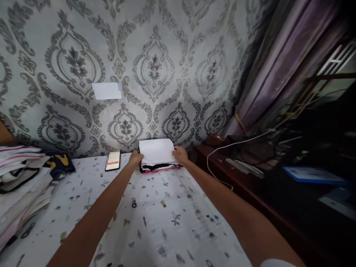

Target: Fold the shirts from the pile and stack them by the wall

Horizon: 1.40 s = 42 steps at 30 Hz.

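Note:
A white folded cloth (157,150) lies on top of a small stack of folded clothes (161,169), whose black, white and pink edges show at the front. The stack rests at the far end of the bed, against the wall. At the cloth's left edge, my left hand (136,158) has its fingers closed on it. My right hand (180,154) grips the opposite edge in the same way. Some fingertips of both hands are hidden behind the cloth. A phone (113,161) with a lit screen lies left of my left hand.
Tall piles of folded clothes (22,185) stand on the left of the patterned bedsheet (155,222), with a navy garment (59,163) beside them. At right, a dark wooden table (239,185) carries a white cable (208,163) and a blue-edged flat item (314,175).

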Tool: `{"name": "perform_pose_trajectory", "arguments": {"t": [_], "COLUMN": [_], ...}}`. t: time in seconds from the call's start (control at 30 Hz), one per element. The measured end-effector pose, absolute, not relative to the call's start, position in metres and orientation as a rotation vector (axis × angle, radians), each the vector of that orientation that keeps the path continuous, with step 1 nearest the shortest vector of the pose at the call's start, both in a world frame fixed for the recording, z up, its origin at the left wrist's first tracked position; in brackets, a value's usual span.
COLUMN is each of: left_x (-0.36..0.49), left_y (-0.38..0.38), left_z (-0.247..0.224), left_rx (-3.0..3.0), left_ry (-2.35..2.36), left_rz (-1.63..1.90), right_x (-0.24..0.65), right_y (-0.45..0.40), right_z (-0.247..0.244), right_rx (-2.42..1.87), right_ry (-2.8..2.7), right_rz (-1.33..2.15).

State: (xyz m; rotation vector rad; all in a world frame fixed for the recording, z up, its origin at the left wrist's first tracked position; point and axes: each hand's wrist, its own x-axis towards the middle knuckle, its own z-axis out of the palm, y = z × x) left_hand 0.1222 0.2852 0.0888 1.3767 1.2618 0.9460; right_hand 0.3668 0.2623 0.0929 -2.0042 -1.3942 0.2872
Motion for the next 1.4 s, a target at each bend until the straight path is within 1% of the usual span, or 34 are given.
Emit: {"name": "perform_pose_trajectory", "arguments": {"t": [0.07, 0.17, 0.23, 0.27, 0.33, 0.4, 0.5, 0.57, 0.63, 0.7, 0.77, 0.87, 0.97, 1.07, 1.13, 1.2, 1.27, 1.4], "left_x": [0.121, 0.12, 0.119, 0.118, 0.113, 0.102, 0.071, 0.037, -0.005, -0.052, -0.098, -0.154, -0.191, -0.212, -0.222, -0.23, -0.241, -0.266], "left_y": [0.287, 0.284, 0.276, 0.27, 0.256, 0.237, 0.201, 0.173, 0.144, 0.112, 0.077, 0.026, -0.016, -0.045, -0.057, -0.062, -0.058, -0.026], "left_z": [0.083, 0.087, 0.091, 0.092, 0.09, 0.085, 0.078, 0.077, 0.082, 0.092, 0.104, 0.119, 0.122, 0.113, 0.107, 0.107, 0.117, 0.167], "left_rx": [1.292, 1.194, 1.148, 1.127, 1.096, 1.073, 1.057, 1.092, 1.253, 1.565, 1.927, 2.276, 2.31, 2.225, 2.199, 2.194, 2.198, 2.304], "left_ry": [1.307, 1.33, 1.333, 1.33, 1.299, 1.262, 1.228, 1.227, 1.265, 1.37, 1.557, 1.903, 2.08, 2.081, 2.118, 2.148, 2.129, 2.132], "left_rz": [0.943, 0.956, 0.977, 0.985, 1.0, 0.992, 0.959, 0.93, 0.888, 0.828, 0.742, 0.508, 0.232, 0.045, -0.001, 0.069, 0.238, 0.651], "right_x": [0.369, 0.365, 0.353, 0.345, 0.328, 0.312, 0.3, 0.298, 0.296, 0.287, 0.267, 0.22, 0.167, 0.124, 0.104, 0.092, 0.085, 0.081], "right_y": [0.261, 0.254, 0.247, 0.243, 0.236, 0.231, 0.228, 0.229, 0.226, 0.212, 0.185, 0.126, 0.065, 0.019, -0.001, -0.014, -0.019, -0.018], "right_z": [0.091, 0.103, 0.11, 0.111, 0.103, 0.085, 0.052, 0.04, 0.04, 0.046, 0.05, 0.047, 0.04, 0.037, 0.034, 0.029, 0.022, 0.011], "right_rx": [-2.052, -2.113, -2.115, -2.084, -1.877, -1.65, -1.477, -1.476, -1.459, -1.399, -1.335, -1.245, -1.081, -0.97, -0.89, -0.775, -0.671, -0.571], "right_ry": [-1.425, -1.458, -1.504, -1.54, -1.72, -1.894, -2.189, -2.191, -2.116, -2.043, -2.015, -2.093, -2.231, -2.316, -2.339, -2.332, -2.303, -2.249], "right_rz": [0.252, 0.239, 0.167, 0.088, -0.235, -0.362, -0.209, -0.148, -0.155, -0.148, -0.039, 0.294, 0.585, 0.708, 0.722, 0.641, 0.495, 0.267]}}
